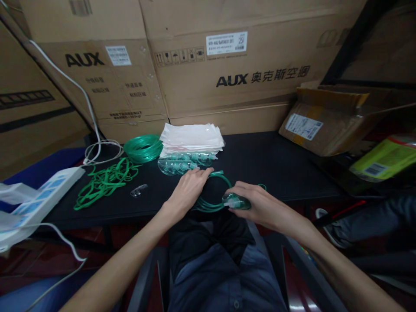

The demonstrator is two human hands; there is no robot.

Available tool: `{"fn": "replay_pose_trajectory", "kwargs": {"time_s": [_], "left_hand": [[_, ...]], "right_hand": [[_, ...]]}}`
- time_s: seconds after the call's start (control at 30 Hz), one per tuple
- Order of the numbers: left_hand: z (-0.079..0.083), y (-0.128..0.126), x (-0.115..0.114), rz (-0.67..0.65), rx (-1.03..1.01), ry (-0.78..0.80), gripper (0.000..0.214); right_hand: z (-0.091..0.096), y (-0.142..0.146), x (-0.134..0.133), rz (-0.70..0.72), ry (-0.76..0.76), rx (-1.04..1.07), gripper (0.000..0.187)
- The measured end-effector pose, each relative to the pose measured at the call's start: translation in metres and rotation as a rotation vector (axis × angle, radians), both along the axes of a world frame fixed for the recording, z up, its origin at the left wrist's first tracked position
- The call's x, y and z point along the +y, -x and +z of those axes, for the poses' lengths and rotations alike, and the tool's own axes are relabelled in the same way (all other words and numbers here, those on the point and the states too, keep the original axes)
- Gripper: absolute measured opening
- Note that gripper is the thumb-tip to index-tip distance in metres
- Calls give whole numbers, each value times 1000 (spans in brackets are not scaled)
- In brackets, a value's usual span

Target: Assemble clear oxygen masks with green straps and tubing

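Note:
My left hand (190, 188) is closed on a loop of thin green tubing (209, 207) at the table's front edge. One tube end pokes out past its fingertips. My right hand (261, 203) grips a clear green oxygen mask (242, 202), whose whitish connector points left toward the coil; the fingers cover part of the mask. Just beyond my left hand, several similar masks (177, 164) lie nested in a row. Behind them is a pile of white pouches (191, 136). Farther left are a thick coil of green tubing (143, 148), tangled green elastic straps (108, 180) and small clear plastic pieces (139, 190).
A white power strip (53, 195) with cables sits at the left. Large cardboard boxes (227, 99) wall off the table's back. To the right are an opened carton (321, 121) and a yellow-green package (383, 158). Another person's leg (373, 221) shows at lower right.

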State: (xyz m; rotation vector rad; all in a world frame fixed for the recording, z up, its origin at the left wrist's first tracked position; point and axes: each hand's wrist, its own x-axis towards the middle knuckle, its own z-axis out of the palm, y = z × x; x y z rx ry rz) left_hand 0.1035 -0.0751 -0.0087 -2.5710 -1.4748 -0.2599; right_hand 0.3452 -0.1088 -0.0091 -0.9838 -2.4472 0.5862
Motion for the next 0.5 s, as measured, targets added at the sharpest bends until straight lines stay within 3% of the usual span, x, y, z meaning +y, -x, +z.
{"fn": "replay_pose_trajectory", "kwargs": {"time_s": [0.13,0.33,0.5], "left_hand": [[3,2,7,-165,12,5,46],[4,-12,12,-234,-36,25,35],[-9,-17,17,-334,-247,45,31]], "right_hand": [[-8,11,-5,-42,-3,-108,19],[-9,54,-17,-232,-52,-255,18],[-5,53,-17,-120,23,10,25]]}}
